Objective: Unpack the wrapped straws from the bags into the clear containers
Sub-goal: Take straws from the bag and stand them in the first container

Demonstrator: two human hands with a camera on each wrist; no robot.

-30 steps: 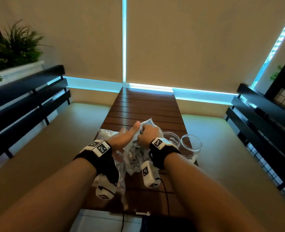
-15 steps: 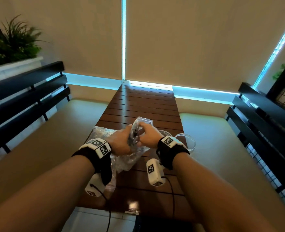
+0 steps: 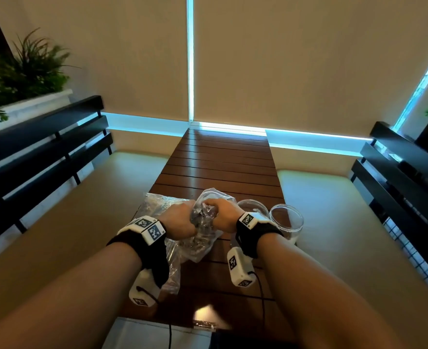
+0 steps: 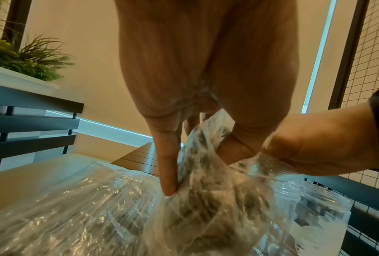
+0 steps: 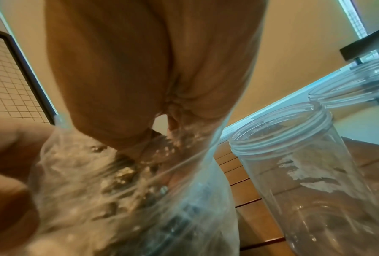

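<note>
There, my left hand (image 3: 180,219) and right hand (image 3: 222,215) each had a tight grip on the mouth of the clear bag (image 3: 200,244), fingers curled into the plastic and fists nearly touching, the bag held above the worktop (image 3: 220,162) with the wrapped straws (image 4: 208,204) bunched inside. I judged this the opening step: the mouth wanted parting before any straws could go into the two clear containers (image 5: 311,173) standing empty just right of it, while a second bag (image 3: 155,205) lay at left.
</note>
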